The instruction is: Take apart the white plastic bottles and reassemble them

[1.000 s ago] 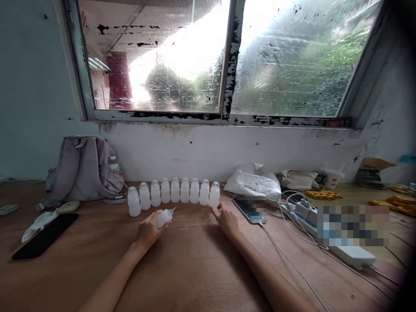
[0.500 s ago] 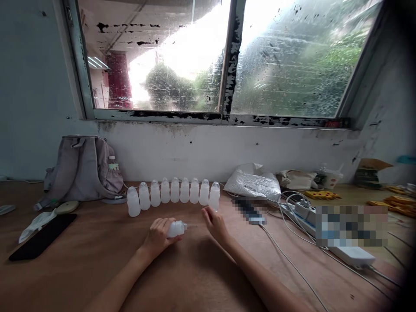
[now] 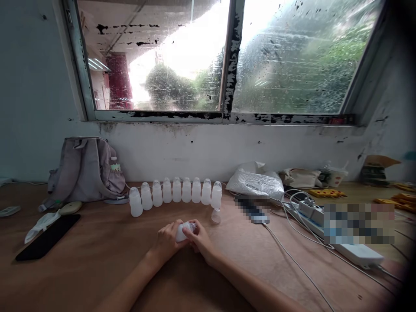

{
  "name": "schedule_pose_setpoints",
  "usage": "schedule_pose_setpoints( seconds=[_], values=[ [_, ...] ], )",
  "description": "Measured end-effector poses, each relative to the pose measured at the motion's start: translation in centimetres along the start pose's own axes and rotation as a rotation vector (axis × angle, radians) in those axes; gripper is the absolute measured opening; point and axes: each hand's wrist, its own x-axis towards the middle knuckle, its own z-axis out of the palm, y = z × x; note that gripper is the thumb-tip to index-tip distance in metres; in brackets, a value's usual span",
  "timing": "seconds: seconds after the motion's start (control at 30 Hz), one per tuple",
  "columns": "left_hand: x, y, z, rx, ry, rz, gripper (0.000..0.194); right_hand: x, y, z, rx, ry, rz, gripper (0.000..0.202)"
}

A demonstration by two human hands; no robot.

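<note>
My left hand is wrapped round the body of a translucent white baby bottle, which lies tilted with its top to the right. The fingers of my right hand are closed on the top end of the same bottle, and they partly hide its neck and nipple. A small clear cap stands on the wooden table, just in front of the rightmost bottle in a curved row. Several like bottles stand upright in that row, with clear caps on.
A grey backpack leans on the wall at left, near a black flat case. To the right lie a silver padded bag, a phone on a cable, and a power strip with white cords.
My right hand has left the spot by the rightmost bottle, where the clear cap now shows, and has come to the held bottle's top. My left hand has shifted slightly right.
</note>
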Motion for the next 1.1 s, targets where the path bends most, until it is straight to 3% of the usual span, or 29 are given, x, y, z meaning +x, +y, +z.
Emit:
schedule_pose_setpoints(
  seconds=[0.13, 0.27, 0.37, 0.47, 0.53, 0.6, 0.77, 0.87, 1.0, 1.1],
  values=[
    [-0.2, 1.0, 0.4, -0.058, -0.059, -0.138, 0.037, -0.3, -0.4, 0.2, -0.035, 0.102, -0.162, 0.030],
    [-0.3, 1.5, 0.0, -0.183, -0.113, -0.196, 0.026, -0.8, -1.1, 0.2, -0.042, 0.076, -0.230, 0.029],
    [-0.1, 1.9, -1.1, -0.436, -0.180, -0.223, 0.026, -1.1, -2.1, -0.2, -0.016, -0.024, -0.222, 0.027],
    [0.2, 2.1, -2.1, -0.855, -0.312, -0.226, 0.032, -1.0, -3.2, -1.1, -0.004, -0.229, -0.169, 0.027],
    [0.3, 2.1, -2.5, -1.093, -0.371, -0.287, 0.032, -0.5, -3.5, -2.0, 0.024, -0.338, -0.127, 0.037],
    [0.4, 1.8, -2.7, -1.231, -0.370, -0.380, 0.029, 0.3, -3.2, -2.9, 0.047, -0.339, -0.130, 0.049],
    [0.5, 1.2, -2.5, -1.265, -0.307, -0.466, 0.026, 1.6, -1.7, -4.2, 0.021, -0.202, -0.167, 0.038],
    [0.5, 1.1, -2.1, -1.193, -0.360, -0.461, 0.026, 1.4, -1.7, -3.6, 0.038, -0.177, -0.179, 0.024],
    [0.5, 0.9, -1.7, -1.157, -0.448, -0.427, 0.025, 1.1, -1.9, -2.7, 0.055, -0.072, -0.190, 0.027],
    [0.5, 0.6, -1.7, -1.152, -0.494, -0.449, 0.027, 1.1, -1.9, -2.5, 0.083, -0.063, -0.180, 0.027]
  ],
)
